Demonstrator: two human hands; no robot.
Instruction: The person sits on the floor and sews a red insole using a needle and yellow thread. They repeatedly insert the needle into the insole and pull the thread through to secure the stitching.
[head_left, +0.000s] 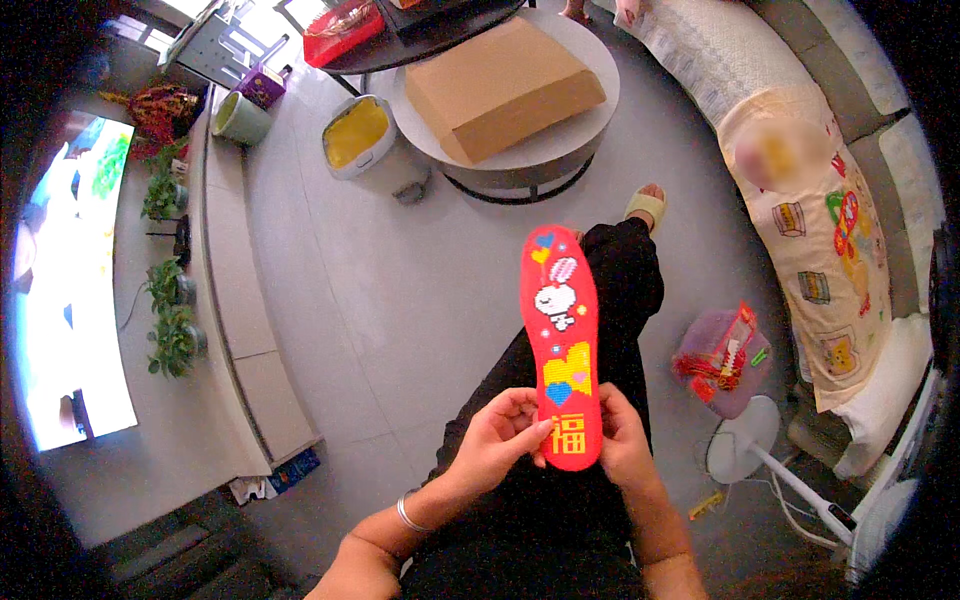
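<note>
Both hands hold a red embroidered shoe insole (564, 349) upright by its lower end, above the person's lap in black trousers. On its face are a white rabbit, yellow and blue hearts and a yellow character. My left hand (499, 435) grips the lower left edge, thumb on the face. My right hand (624, 435) is at the lower right edge, its fingers partly hidden behind the insole. To the right, a purple stool or basket (694, 337) bears red thread, a packet and a small green tool.
A cardboard box (510, 82) lies on a round table (600, 67). Beside it stands a lined waste bin (375, 161). A cloth-covered sofa (765, 225) runs along the right, near a white fan (787, 480). Potted plants (169, 337) and a lit television (75, 285) are at left.
</note>
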